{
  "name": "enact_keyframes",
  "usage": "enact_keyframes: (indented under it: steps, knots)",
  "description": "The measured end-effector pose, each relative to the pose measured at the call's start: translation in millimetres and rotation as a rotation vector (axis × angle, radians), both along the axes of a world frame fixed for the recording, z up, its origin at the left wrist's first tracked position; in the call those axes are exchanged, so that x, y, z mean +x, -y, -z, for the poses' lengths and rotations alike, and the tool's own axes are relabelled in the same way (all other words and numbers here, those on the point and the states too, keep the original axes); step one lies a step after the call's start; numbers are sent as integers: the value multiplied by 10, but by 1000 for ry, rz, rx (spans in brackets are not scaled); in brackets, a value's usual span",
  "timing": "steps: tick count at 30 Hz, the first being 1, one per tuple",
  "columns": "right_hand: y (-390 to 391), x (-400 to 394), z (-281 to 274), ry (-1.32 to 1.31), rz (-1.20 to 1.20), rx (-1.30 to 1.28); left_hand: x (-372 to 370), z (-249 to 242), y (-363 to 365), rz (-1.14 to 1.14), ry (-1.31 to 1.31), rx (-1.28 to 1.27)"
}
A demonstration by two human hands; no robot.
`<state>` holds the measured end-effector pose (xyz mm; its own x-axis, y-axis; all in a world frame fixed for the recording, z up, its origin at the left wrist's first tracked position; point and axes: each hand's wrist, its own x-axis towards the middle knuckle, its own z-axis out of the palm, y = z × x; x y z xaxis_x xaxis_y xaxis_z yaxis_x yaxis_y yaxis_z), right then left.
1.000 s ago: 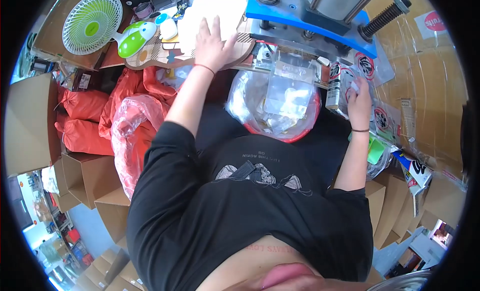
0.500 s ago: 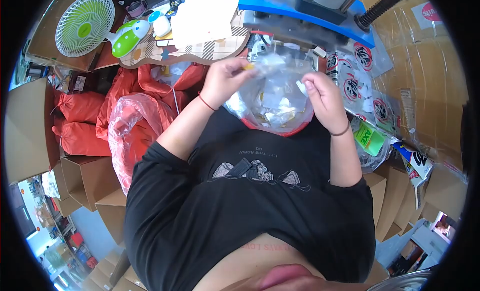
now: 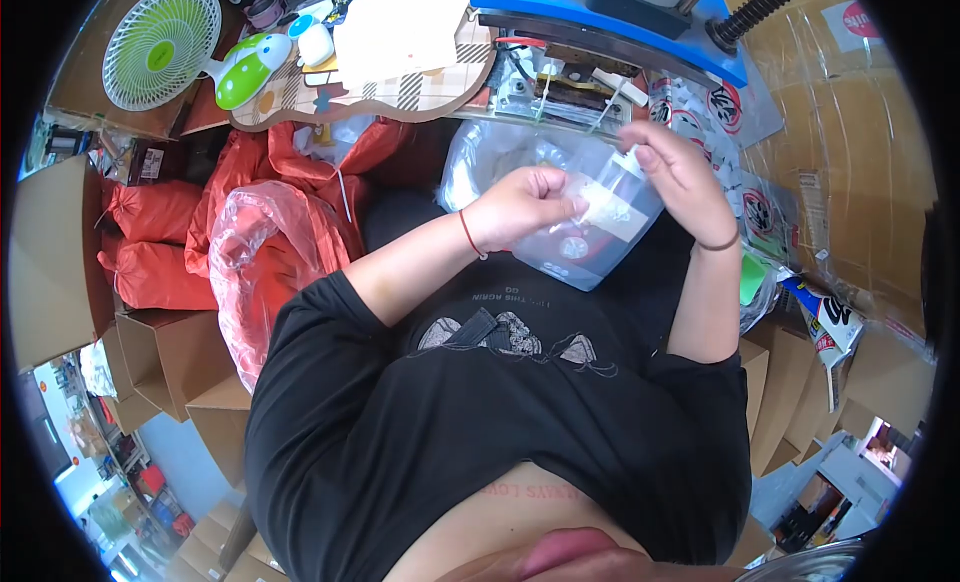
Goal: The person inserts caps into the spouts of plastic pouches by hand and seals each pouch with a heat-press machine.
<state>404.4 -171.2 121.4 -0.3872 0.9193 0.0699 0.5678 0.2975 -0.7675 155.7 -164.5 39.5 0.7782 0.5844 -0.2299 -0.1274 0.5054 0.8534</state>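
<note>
A clear plastic bag [image 3: 575,272] with white contents and faint printing hangs between my hands, tilted in front of my shirt. My left hand [image 3: 525,210] is closed in a pinch at the bag's left side, its thumb and fingertips against the white part. Beside the bag's upper right edge, my right hand [image 3: 690,182] pinches a small white piece [image 3: 628,163] between thumb and fingers. Behind the bag lies the clear plastic liner [image 3: 470,167] of a red-rimmed bin, whose rim shows faintly through the bag.
A blue-based press [image 3: 600,17] stands ahead, with small parts and strips below it. To the left are red bags [image 3: 165,277], a patterned mat [image 3: 400,100] and a green-white fan [image 3: 162,50]. Cardboard boxes [image 3: 165,357] lie lower left; printed bags [image 3: 760,210] lie right.
My left hand has come down and right, bringing the clear bag in front of the bin. My right hand has shifted right, still pinching the white piece.
</note>
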Motion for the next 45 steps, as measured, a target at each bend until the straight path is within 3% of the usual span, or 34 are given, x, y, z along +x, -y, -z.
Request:
enact_keyframes:
  steps: [2, 3, 7, 10, 14, 16, 18, 19, 21, 24, 26, 27, 28, 30, 31, 32, 33, 36, 38, 42, 45]
  knots:
    - [-42, 197, 37, 311, 198, 411, 25, -15, -31, -14, 34, -36]
    - [-60, 407, 80, 610, 362, 207, 25, -18, -50, -33, 67, -77]
    - [-68, 629, 598, 784, 452, 281, 35, 98, -463, -214, 57, -104]
    - [-118, 641, 735, 668, 428, 325, 36, -30, -671, -281, 55, -100]
    - [-51, 568, 652, 486, 449, 340, -35, 95, -796, -203, -38, -175]
    - [-78, 602, 685, 463, 437, 370, -229, 143, -929, -533, -353, 434]
    - [-86, 640, 743, 585, 434, 256, -532, 103, -1324, -845, -704, 686]
    - [-64, 629, 748, 582, 437, 249, -747, 124, -1515, -993, -861, 1337]
    - [-79, 604, 673, 590, 512, 248, -1086, 330, -1640, -588, -1449, 1479]
    - [32, 552, 540, 487, 666, 440, -1138, 338, -1157, -354, -1265, 1754]
    - [80, 500, 555, 370, 679, 551, -1155, 190, -925, -177, -1198, 1678]
    - [132, 390, 449, 342, 629, 459, -1201, 375, -948, -383, -993, 1653]
    - [160, 262, 357, 313, 583, 371, -1167, 308, -896, -376, -992, 1651]
    - [154, -14, 320, 228, 385, 412, -1043, 138, -728, -548, -500, 747]
    - [138, -126, 318, 167, 271, 392, -955, 75, -648, -539, -486, 867]
    - [135, -246, 261, 116, 155, 379, -876, -7, -577, -449, -520, 776]
    - [131, -333, 224, 119, 160, 377, -805, -57, -520, -358, -552, 683]
    - [44, -487, 163, -343, 359, 207, -584, -225, -384, -235, -576, 797]
    - [-75, -543, 128, -428, 346, 297, -460, -185, -300, -227, -471, 695]
    - [-54, -386, 50, -60, 165, 383, -284, -132, -146, -161, -264, 381]
    - [10, -244, -13, -19, 65, 209, -215, -28, -65, 32, -144, 90]
